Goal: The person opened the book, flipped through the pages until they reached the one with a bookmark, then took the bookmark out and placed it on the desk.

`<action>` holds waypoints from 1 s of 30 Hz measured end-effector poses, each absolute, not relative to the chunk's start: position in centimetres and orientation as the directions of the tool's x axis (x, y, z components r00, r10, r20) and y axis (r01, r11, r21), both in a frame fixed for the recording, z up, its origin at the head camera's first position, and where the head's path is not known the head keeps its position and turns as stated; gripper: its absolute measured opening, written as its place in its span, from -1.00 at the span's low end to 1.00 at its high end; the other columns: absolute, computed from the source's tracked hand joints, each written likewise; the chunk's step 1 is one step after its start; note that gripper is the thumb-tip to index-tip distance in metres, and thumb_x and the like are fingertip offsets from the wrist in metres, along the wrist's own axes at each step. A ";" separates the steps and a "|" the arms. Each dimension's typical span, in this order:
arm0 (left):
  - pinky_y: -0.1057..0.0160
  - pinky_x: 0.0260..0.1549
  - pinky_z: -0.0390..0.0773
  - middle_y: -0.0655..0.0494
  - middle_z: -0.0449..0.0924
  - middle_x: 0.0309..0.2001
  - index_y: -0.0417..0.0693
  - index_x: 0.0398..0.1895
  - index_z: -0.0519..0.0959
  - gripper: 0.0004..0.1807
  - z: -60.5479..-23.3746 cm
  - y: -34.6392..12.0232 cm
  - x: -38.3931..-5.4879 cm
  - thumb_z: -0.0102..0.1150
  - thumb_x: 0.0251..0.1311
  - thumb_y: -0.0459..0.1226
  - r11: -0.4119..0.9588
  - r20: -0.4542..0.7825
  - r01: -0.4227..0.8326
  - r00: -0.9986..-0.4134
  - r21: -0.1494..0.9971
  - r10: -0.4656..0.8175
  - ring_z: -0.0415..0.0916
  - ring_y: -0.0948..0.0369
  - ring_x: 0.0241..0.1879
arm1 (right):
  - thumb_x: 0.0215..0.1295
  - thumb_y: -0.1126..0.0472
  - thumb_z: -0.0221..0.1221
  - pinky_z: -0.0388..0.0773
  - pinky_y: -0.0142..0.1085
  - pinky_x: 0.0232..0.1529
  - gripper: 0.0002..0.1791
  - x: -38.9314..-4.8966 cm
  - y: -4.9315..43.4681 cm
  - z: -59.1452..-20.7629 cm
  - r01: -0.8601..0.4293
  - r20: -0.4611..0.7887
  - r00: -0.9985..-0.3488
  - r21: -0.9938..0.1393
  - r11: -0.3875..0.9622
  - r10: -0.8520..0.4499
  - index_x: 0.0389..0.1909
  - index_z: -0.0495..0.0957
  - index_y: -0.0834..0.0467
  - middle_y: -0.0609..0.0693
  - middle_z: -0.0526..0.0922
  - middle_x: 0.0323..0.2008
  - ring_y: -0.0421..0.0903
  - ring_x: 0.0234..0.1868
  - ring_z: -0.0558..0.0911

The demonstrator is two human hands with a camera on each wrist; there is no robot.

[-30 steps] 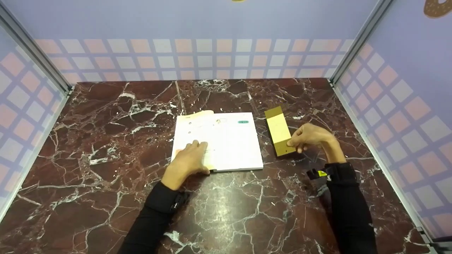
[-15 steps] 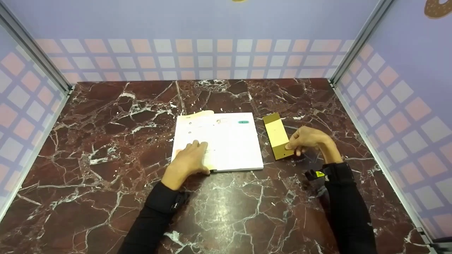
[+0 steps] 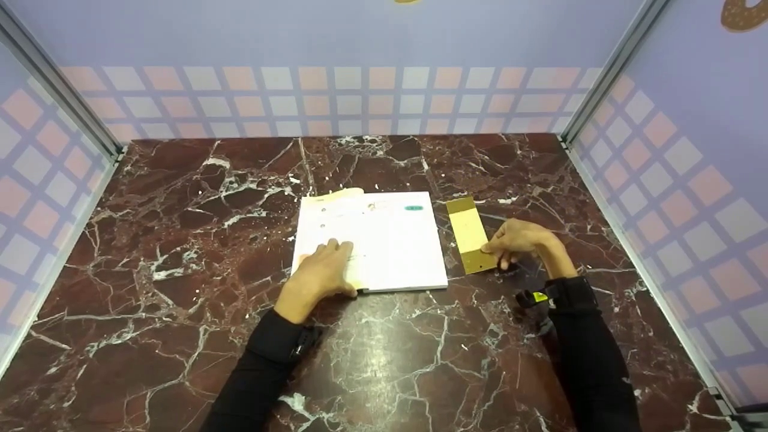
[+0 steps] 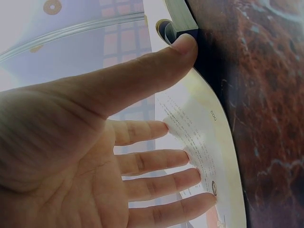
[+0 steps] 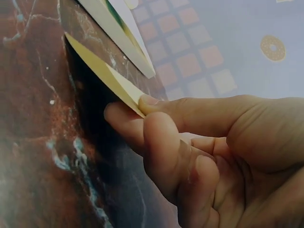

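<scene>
An open book (image 3: 403,252) with white printed pages lies in the middle of the table. My left hand (image 3: 319,270) rests on its left page; in the left wrist view the fingers (image 4: 156,164) are fairly straight, their tips at the page, with the thumb by the book's near edge. To the right of the book, my right hand (image 3: 521,237) pinches a yellow bookmark (image 3: 467,225) by its near right edge. The bookmark has darker gold bands at both ends and a small hole near the close end. In the right wrist view it is seen nearly edge-on, tilted.
The dark red marbled table (image 3: 180,348) has small white flecks around the book. A lilac checked wall (image 3: 360,102) stands at the back, with similar walls left and right. Black straps sit on both wrists.
My right hand has moved slightly left and toward me with the bookmark, whose far end has come down and nearer. The left hand and the book have stayed in place.
</scene>
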State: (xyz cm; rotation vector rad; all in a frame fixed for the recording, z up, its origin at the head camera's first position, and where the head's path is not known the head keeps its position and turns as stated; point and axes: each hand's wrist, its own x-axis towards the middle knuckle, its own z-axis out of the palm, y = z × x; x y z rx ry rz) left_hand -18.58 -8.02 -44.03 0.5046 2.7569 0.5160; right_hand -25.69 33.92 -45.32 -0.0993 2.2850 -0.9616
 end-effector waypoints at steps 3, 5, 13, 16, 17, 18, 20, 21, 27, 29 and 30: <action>-0.19 0.04 0.52 -0.20 0.44 0.07 -0.21 0.17 0.41 -0.20 -44.1 -8.0 -18.6 0.66 -0.10 -0.14 0.875 -0.216 0.284 -0.896 0.392 0.388 0.43 -0.16 0.06 | 0.41 0.10 0.31 0.56 -0.43 -0.61 -0.66 -25.7 33.8 -45.5 0.186 -0.541 -0.789 -0.663 0.725 -0.292 -0.35 0.69 0.34 0.03 0.71 -0.57 -0.19 -0.64 0.66; -0.18 0.03 0.52 -0.20 0.44 0.06 -0.21 0.16 0.41 -0.21 -44.1 -8.0 -18.6 0.66 -0.10 -0.15 0.875 -0.217 0.285 -0.896 0.392 0.389 0.43 -0.16 0.06 | 0.42 0.09 0.29 0.56 -0.43 -0.62 -0.65 -25.7 33.7 -45.6 0.186 -0.538 -0.795 -0.657 0.731 -0.281 -0.38 0.69 0.33 0.03 0.70 -0.58 -0.19 -0.65 0.66; -0.19 0.03 0.52 -0.21 0.43 0.05 -0.22 0.15 0.41 -0.21 -44.1 -8.1 -18.6 0.66 -0.10 -0.16 0.873 -0.212 0.286 -0.896 0.395 0.390 0.43 -0.17 0.06 | 0.44 0.07 0.27 0.55 -0.41 -0.61 -0.63 -25.3 33.0 -45.5 0.134 -0.508 -0.822 -0.612 0.779 -0.257 -0.42 0.71 0.30 0.03 0.70 -0.60 -0.18 -0.65 0.64; -0.20 0.01 0.51 -0.20 0.42 0.03 -0.21 0.13 0.41 -0.23 -44.2 -8.1 -18.6 0.65 -0.10 -0.17 0.872 -0.207 0.290 -0.897 0.394 0.391 0.43 -0.18 0.05 | 0.43 0.10 0.28 0.57 -0.40 -0.60 -0.63 -25.2 32.8 -45.4 0.129 -0.496 -0.831 -0.610 0.782 -0.250 -0.43 0.72 0.33 0.04 0.70 -0.61 -0.18 -0.66 0.63; -0.20 0.01 0.51 -0.20 0.42 0.02 -0.21 0.12 0.40 -0.24 -44.2 -8.2 -18.6 0.65 -0.10 -0.17 0.872 -0.205 0.291 -0.897 0.394 0.392 0.43 -0.18 0.05 | 0.42 0.11 0.28 0.57 -0.40 -0.60 -0.64 -25.2 32.7 -45.4 0.134 -0.495 -0.833 -0.612 0.779 -0.246 -0.43 0.72 0.34 0.04 0.70 -0.62 -0.18 -0.67 0.62; -0.20 0.00 0.51 -0.20 0.42 0.02 -0.21 0.11 0.40 -0.24 -44.2 -8.2 -18.6 0.65 -0.10 -0.17 0.871 -0.203 0.293 -0.897 0.393 0.393 0.43 -0.18 0.04 | 0.42 0.11 0.29 0.57 -0.40 -0.60 -0.64 -25.1 32.6 -45.3 0.140 -0.496 -0.835 -0.612 0.778 -0.240 -0.43 0.72 0.34 0.04 0.70 -0.62 -0.18 -0.67 0.62; -0.20 0.00 0.51 -0.19 0.42 0.01 -0.21 0.11 0.41 -0.24 -44.2 -8.2 -18.6 0.66 -0.11 -0.18 0.871 -0.198 0.297 -0.898 0.391 0.394 0.43 -0.18 0.04 | 0.41 0.12 0.29 0.57 -0.40 -0.62 -0.64 -25.1 32.5 -45.3 0.138 -0.491 -0.839 -0.611 0.780 -0.236 -0.44 0.72 0.35 0.04 0.69 -0.63 -0.18 -0.68 0.62; -0.20 0.00 0.51 -0.20 0.42 0.01 -0.21 0.11 0.41 -0.24 -44.2 -8.2 -18.6 0.66 -0.11 -0.17 0.872 -0.197 0.297 -0.898 0.390 0.394 0.43 -0.18 0.04 | 0.40 0.12 0.30 0.57 -0.40 -0.62 -0.63 -25.1 32.4 -45.3 0.138 -0.490 -0.840 -0.607 0.782 -0.233 -0.46 0.71 0.36 0.04 0.69 -0.64 -0.17 -0.68 0.62; -0.19 0.01 0.52 -0.20 0.43 0.04 -0.21 0.14 0.41 -0.21 -44.2 -8.1 -18.5 0.67 -0.12 -0.16 0.876 -0.203 0.292 -0.899 0.383 0.388 0.43 -0.18 0.06 | 0.39 0.11 0.31 0.56 -0.40 -0.66 -0.61 -25.1 32.1 -45.2 0.123 -0.488 -0.844 -0.580 0.805 -0.222 -0.51 0.68 0.37 0.05 0.68 -0.67 -0.16 -0.70 0.64; -0.18 0.01 0.52 -0.21 0.43 0.04 -0.21 0.13 0.41 -0.21 -44.2 -8.1 -18.5 0.67 -0.12 -0.16 0.877 -0.204 0.291 -0.899 0.383 0.388 0.43 -0.18 0.06 | 0.38 0.10 0.31 0.55 -0.40 -0.67 -0.61 -25.1 32.0 -45.2 0.123 -0.487 -0.847 -0.571 0.812 -0.214 -0.50 0.68 0.36 0.05 0.68 -0.67 -0.16 -0.70 0.64; -0.19 0.01 0.52 -0.21 0.43 0.04 -0.21 0.13 0.41 -0.21 -44.2 -8.1 -18.5 0.67 -0.13 -0.16 0.876 -0.203 0.293 -0.898 0.383 0.390 0.43 -0.18 0.05 | 0.38 0.10 0.31 0.55 -0.40 -0.67 -0.61 -25.1 32.0 -45.2 0.125 -0.489 -0.846 -0.568 0.814 -0.211 -0.50 0.68 0.36 0.05 0.69 -0.67 -0.15 -0.70 0.64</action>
